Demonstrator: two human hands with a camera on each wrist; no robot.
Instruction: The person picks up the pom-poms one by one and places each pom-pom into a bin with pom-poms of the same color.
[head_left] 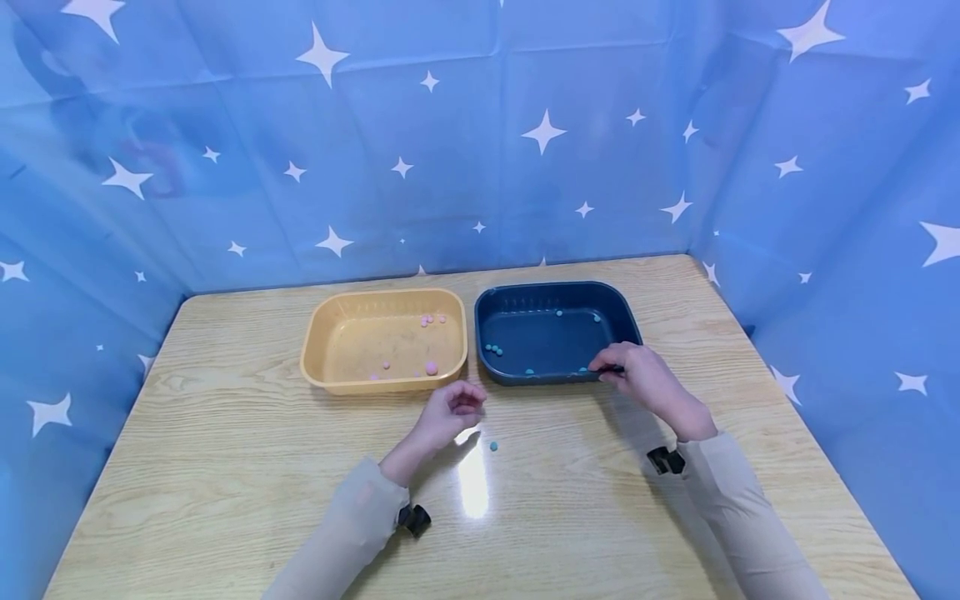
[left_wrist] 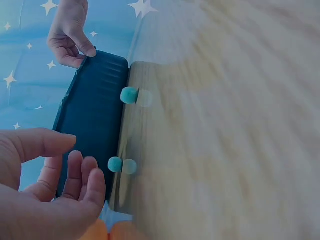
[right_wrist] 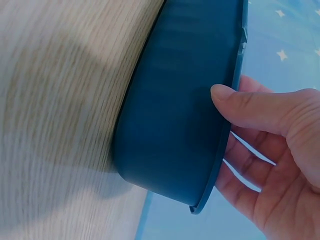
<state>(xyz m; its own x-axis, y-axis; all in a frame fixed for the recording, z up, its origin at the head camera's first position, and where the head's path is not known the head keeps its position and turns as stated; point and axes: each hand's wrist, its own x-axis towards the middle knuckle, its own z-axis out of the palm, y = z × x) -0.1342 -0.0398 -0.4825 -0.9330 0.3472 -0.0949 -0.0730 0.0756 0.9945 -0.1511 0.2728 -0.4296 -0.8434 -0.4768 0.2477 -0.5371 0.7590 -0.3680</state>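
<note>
Nearest, on the wooden surface [head_left: 225, 467], one teal ball [head_left: 493, 447] loose, just beside the left hand [head_left: 450, 412]; second teal ball [left_wrist: 128, 95] visible only in the left wrist view, near the blue tray's wall. Left hand empty, fingers loosely curled, hovering above the surface between ball and trays. Right hand [head_left: 637, 379] pinching the near right rim of the blue tray [head_left: 555, 292], thumb outside the wall, fingers over the edge. Inside the blue tray, several teal balls [head_left: 492, 349] scattered; inside the yellow tray [head_left: 322, 333] to its left, a few pink balls [head_left: 431, 367]. Sorting by colour judged nearly finished: most balls already in trays, only the loose teal ones left out. Farthest, blue cloth [head_left: 480, 150] with white stars; no brand, label or readable writing anywhere
</note>
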